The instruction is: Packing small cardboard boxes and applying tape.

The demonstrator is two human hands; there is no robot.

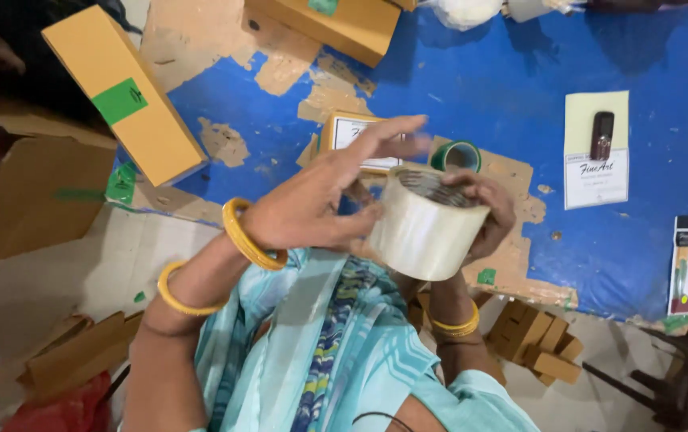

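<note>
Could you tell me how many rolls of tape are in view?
2. A big clear tape roll is held between the left hand and right hand; a small green tape roll lies on the blue table behind. Others may be hidden.

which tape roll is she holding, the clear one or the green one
The big clear tape roll, gripped between both hands; the smaller green tape roll lies untouched on the blue table behind it.
</note>
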